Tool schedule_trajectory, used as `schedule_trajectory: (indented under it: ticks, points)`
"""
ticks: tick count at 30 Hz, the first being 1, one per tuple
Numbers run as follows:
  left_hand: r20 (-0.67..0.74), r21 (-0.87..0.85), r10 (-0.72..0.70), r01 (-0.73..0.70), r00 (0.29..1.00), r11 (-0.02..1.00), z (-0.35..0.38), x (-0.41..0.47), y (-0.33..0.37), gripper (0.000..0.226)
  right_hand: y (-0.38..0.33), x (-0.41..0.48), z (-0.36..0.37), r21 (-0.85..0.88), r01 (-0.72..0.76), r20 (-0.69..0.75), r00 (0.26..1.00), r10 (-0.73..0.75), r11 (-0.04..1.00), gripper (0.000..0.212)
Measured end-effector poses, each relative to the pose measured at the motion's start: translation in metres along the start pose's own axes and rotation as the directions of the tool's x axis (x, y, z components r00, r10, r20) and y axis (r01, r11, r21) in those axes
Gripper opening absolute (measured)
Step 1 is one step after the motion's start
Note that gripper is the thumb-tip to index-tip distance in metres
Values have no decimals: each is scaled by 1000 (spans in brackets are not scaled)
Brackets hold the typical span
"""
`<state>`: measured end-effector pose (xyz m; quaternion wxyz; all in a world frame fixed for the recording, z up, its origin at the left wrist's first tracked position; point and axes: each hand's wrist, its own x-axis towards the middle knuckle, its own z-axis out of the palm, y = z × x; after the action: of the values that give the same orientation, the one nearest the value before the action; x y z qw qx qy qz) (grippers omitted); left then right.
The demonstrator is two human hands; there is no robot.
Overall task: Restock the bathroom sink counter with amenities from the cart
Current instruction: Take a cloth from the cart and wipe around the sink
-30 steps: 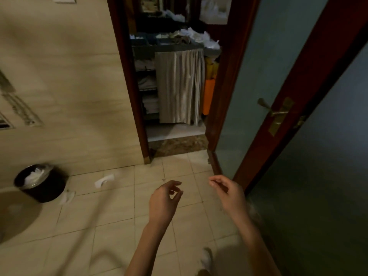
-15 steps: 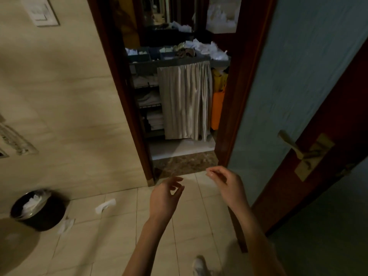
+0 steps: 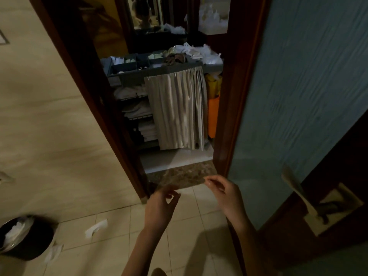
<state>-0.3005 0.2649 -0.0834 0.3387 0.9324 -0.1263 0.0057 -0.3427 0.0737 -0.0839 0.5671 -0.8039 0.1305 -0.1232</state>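
Closer to the doorway than 1 second ago, you now see the cart larger through the frame, and both hands have risen with you toward the threshold.

At the far left, a dark waste bin stands on the tiled floor, with scraps of paper lying near it.

Your left hand hangs in front of you over the tiles. Its fingers are loosely curled, the thumb is close to the fingertips, and nothing is in them.

Beyond it, the amenities sit in the divided bins along the front-left edge of the cart's top. They are too small and dim to name one by one. Folded towels are stacked on the shelves under that left corner. A pleated curtain hangs from the front edge and covers the middle. Crumpled white bags are heaped at the back-right corner.

Judging by their size, these items should be light, and any that are wrapped may be slick, so they are easy to drop. Reach down into 1 bin at a time and pinch each piece by its firm body, not by loose wrapping. Gather several against your palm and do not squeeze hard.

Your right hand is level with the left, relaxed and half curled, and also empty. To its right, the door stands open, its lever handle near your forearm.
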Motion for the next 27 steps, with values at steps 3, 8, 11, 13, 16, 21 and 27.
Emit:
schedule_trajectory:
  ticks: [3,8,11,13,16,21,27]
  points:
    - [17,10,3,-3,1000,1000,6,23,3,18,5,17,-3,12,-10,-12,1000,11,1000,15]
    - [27,-3,3,-3,1000,1000,18,62,-1,16,17,54,8,-17,-31,-10,999,31,999,13]
    - [67,-1,-7,8,998,1000,26,94,-14,16,20,86,19,-46,-25,6,1000,25,999,12]
    - [75,-20,-20,22,997,1000,28,124,-24,19,21,112,26,-71,-9,-3,1000,9,997,13]
    - [93,-40,-37,40,995,998,29,179,-36,23,18,162,37,-131,-25,-2,1000,25,991,13]
    - [62,-121,-43,50,997,991,18,275,-43,25,7,261,65,-231,32,47,999,-22,972,12]
    - [4,-197,-96,95,995,976,-4,366,-69,21,-17,364,110,-210,47,118,993,-23,977,12]
